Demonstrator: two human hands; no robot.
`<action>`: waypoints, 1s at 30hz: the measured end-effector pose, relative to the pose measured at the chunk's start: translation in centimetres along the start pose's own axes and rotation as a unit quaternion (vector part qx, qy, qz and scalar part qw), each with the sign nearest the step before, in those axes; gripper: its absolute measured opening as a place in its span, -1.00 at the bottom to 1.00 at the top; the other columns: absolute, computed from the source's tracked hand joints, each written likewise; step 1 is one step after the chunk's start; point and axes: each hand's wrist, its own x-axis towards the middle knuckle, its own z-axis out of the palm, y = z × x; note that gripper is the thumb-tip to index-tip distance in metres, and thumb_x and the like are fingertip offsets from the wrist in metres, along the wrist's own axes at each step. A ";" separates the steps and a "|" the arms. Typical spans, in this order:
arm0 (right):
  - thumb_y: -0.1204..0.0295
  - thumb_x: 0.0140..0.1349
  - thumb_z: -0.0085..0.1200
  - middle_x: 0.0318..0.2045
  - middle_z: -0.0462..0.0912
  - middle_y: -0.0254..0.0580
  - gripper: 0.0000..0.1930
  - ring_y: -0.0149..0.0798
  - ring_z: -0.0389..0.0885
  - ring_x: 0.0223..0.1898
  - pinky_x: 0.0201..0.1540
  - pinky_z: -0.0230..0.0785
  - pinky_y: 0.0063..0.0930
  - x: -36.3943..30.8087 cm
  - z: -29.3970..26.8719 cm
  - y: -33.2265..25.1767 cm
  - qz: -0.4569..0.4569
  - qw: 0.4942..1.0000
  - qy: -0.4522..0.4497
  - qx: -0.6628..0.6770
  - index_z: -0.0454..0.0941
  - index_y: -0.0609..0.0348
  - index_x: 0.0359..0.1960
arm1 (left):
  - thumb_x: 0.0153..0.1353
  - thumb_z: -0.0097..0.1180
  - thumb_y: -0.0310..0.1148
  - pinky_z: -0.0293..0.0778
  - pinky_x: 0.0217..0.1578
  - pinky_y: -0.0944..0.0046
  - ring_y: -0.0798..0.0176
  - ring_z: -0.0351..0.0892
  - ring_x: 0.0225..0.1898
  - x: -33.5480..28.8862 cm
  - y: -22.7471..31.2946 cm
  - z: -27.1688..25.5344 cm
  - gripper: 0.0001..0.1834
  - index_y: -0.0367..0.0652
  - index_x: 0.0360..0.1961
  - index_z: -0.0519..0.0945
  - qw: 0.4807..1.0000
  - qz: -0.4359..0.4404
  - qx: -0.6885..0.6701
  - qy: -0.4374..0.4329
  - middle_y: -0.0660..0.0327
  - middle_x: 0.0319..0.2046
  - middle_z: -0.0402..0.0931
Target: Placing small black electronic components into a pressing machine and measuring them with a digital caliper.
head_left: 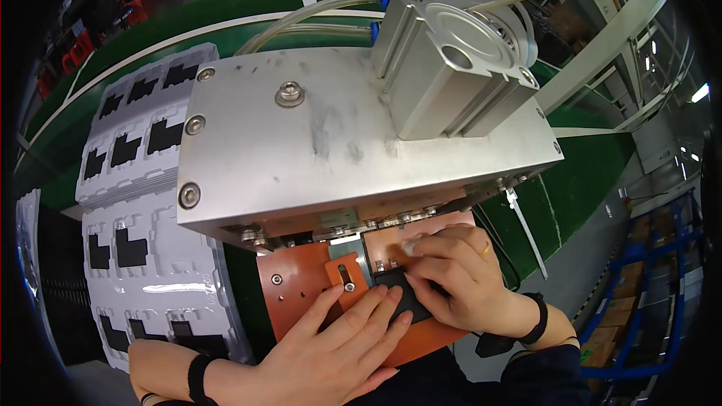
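Note:
My left hand (338,349) lies with its fingers stretched out over an orange fixture plate (297,278). Its fingertips rest on a flat black part (391,286) seated there. An orange slotted block (346,278) with a screw sits beside those fingers. Thumb and fingers of my right hand (462,278) are drawn together just above the fixture, closed on a small white wad (411,246) whose exact kind I cannot make out. Small metallic tabs (386,264) show at the black part's far edge. My hands partly cover the black part.
A metal press housing (301,150) with a pneumatic cylinder (459,68) overhangs the fixture. White trays (169,256) with black parts stand at the left, some stacked. Clear air hoses (308,11) run off the cylinder. A blue rack with boxes (632,301) stands at the right.

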 end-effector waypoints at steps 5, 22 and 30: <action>0.49 -0.06 0.21 -0.20 0.62 -0.27 -0.80 -0.19 0.56 -0.12 -0.08 0.42 -0.27 -0.1 -0.5 0.0 -0.035 0.997 -0.035 0.062 0.51 0.15 -0.35 | 0.16 0.11 0.07 0.19 0.20 -0.08 0.09 0.38 0.16 0.2 0.2 -0.3 -0.39 -0.07 0.13 0.50 1.000 -0.003 0.003 -0.006 0.05 0.15 0.42; 0.40 -0.01 0.16 -0.13 0.54 -0.31 -0.75 -0.25 0.44 -0.15 -0.17 0.32 -0.36 -0.2 -0.3 -0.4 -0.042 0.994 -0.009 -0.102 0.62 0.07 -0.24 | 0.15 0.12 0.05 0.20 0.18 -0.07 0.07 0.37 0.17 0.2 0.4 -0.5 -0.41 -0.08 0.12 0.52 1.000 -0.009 0.001 -0.011 0.05 0.17 0.41; 0.49 -0.09 0.22 -0.09 0.48 -0.29 -0.62 -0.24 0.39 -0.16 -0.19 0.28 -0.45 -0.1 -0.4 -0.6 0.026 0.995 -0.059 -0.079 0.68 -0.09 -0.14 | 0.15 0.12 0.04 0.18 0.20 -0.07 0.08 0.36 0.19 -0.1 0.2 -0.2 -0.42 -0.06 0.12 0.52 1.000 -0.010 -0.014 -0.008 0.04 0.17 0.41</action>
